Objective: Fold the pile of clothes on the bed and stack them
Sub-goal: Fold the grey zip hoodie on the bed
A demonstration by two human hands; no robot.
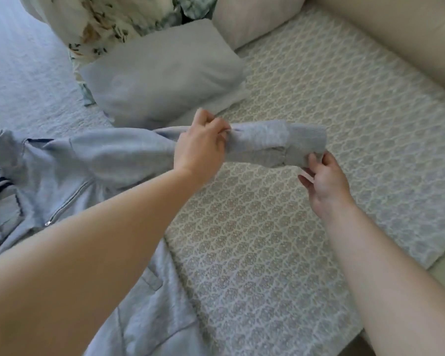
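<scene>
Grey zip sweatshirt [62, 176] lies spread on the bed [267, 227], my left hand [201, 147] gripping its sleeve mid-length, right hand [324, 181] pinching the ribbed cuff [306, 142]; soft, limp, light, so I'd take seams and cuff.

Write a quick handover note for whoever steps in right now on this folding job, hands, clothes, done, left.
Left hand grips the sleeve of the grey zip jacket mid-length; right hand pinches its ribbed cuff, sleeve held stretched above the patterned bedspread.
Jacket body lies spread out on the bed to the left, unzipped, not folded.
No folded stack in view.
Left: fold the sleeve in, fold the jacket, start the stack.
</scene>
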